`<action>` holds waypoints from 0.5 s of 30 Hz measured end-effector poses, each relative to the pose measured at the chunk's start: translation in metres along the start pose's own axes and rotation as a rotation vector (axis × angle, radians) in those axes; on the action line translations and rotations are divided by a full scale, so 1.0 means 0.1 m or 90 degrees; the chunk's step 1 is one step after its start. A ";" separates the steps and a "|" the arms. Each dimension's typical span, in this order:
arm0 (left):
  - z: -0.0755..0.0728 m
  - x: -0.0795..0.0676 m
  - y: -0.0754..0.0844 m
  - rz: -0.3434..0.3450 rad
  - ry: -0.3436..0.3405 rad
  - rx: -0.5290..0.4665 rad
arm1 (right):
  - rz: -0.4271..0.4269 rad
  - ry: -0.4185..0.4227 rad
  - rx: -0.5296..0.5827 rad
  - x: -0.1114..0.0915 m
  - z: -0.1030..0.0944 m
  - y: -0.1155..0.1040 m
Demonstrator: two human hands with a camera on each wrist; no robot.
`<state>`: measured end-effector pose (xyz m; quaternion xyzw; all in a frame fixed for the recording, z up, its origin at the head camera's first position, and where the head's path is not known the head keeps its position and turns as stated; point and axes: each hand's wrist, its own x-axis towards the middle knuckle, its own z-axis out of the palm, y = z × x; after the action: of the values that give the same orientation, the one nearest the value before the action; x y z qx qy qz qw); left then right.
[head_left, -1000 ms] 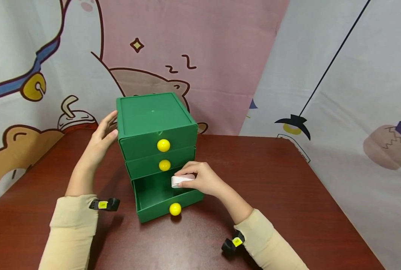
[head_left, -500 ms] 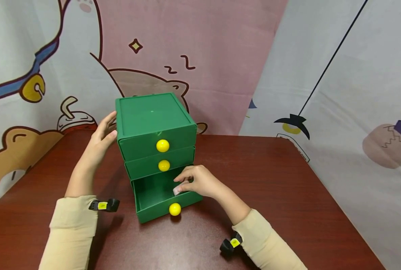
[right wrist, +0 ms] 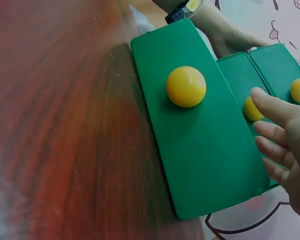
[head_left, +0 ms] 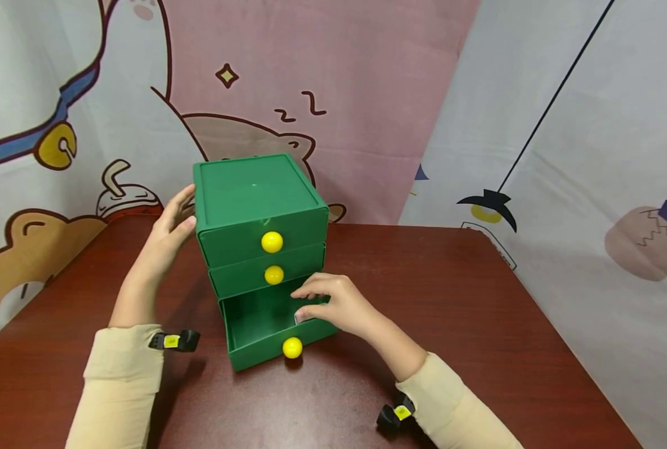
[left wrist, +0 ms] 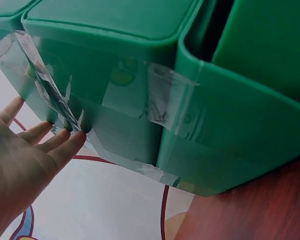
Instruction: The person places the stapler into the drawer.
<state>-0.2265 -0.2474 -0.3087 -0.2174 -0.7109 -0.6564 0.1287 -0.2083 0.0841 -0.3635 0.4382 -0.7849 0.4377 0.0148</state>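
A green cabinet [head_left: 262, 193] with three drawers and yellow knobs stands on the table, its bottom drawer [head_left: 249, 357] pulled out. My left hand [head_left: 167, 234] has its fingers spread at the cabinet's left side; in the left wrist view the fingertips [left wrist: 76, 140] lie by clear tape on the green wall. My right hand [head_left: 339, 305] is over the right part of the drawer, thumb and fingers apart. Just below its thumb a sliver of a small white block [head_left: 297, 318] shows in the drawer, mostly hidden. The right wrist view shows nothing between the fingers.
The reddish-brown table [head_left: 451, 324] runs to a cartoon-printed curtain [head_left: 367, 125] behind. Upper and middle drawers are pushed in, with knobs [head_left: 272, 242] facing front. Black bands [head_left: 174, 341] with yellow tags are worn at the wrists.
The right hand has lowered the white block into the bottom drawer and let it go, its fingers spreading. The left hand stays at the cabinet's side.
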 end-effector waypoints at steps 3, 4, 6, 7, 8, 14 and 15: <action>0.01 0.00 0.01 -0.001 0.001 0.000 | -0.037 0.012 -0.003 -0.05 -0.01 -0.08; 0.01 0.00 0.01 0.000 0.001 -0.002 | -0.051 0.014 -0.011 -0.07 -0.01 -0.10; 0.01 0.01 0.01 0.001 0.001 -0.005 | -0.075 0.014 -0.036 -0.11 -0.01 -0.13; 0.01 0.01 0.01 0.002 0.001 -0.006 | -0.085 0.011 -0.051 -0.13 -0.01 -0.15; 0.01 0.01 0.01 0.002 0.001 -0.007 | -0.092 0.006 -0.067 -0.15 -0.01 -0.17; 0.01 0.01 0.01 0.003 0.002 -0.020 | -0.090 -0.044 -0.109 -0.25 0.01 -0.19; 0.02 0.01 0.01 0.003 0.002 -0.022 | -0.088 -0.052 -0.112 -0.26 0.03 -0.18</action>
<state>-0.2266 -0.2458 -0.3080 -0.2203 -0.6987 -0.6685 0.1277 -0.1782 0.0959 -0.3634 0.5059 -0.7883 0.3465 0.0512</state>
